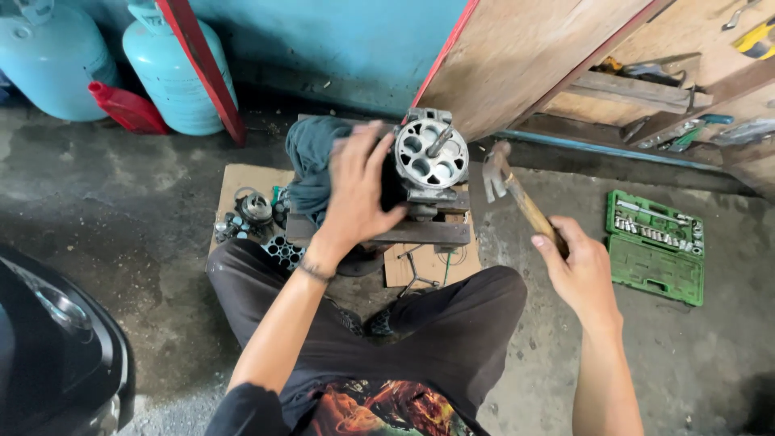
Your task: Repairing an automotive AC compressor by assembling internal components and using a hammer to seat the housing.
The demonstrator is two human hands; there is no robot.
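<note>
Floor: We see a rough grey concrete floor [161, 242], stained and gritty; we judge it hard and unforgiving to any dropped casting.

Gas cylinders: Two pale turquoise steel gas cylinders [173, 73] stand against the blue wall, well apart from the work.

Socket set: A green plastic socket-set case [655, 266] lies open on the floor, to the right of the right hand; chrome sockets fill its upper half.

Support: A dark wooden block [420, 232] on flattened brown cardboard [242, 182] carries the work, between our knees and the wall.

Workpiece: A grey cast-metal round housing with several bored holes [430, 153] stands on the wooden block, its perforated face turned up toward us, a short steel pin rising from it. We judge it heavy, rigid and oily, its edges liable to chip. Hold it by the solid outer body, never by the pin.

Cloth: A soft grey-blue rag [311, 161] is draped just beside the housing, touching its left flank.

Hammer: A wooden-handled steel hammer [517, 194], head blurred, hangs just right of the housing. The handle looks smooth; take it near the end.

Left hand: Our left hand [355, 190] lies spread over the rag and the housing's side, fingers splayed, bracing it.

Right hand: Our right hand [577, 270] is wrapped closed around the hammer handle.
</note>
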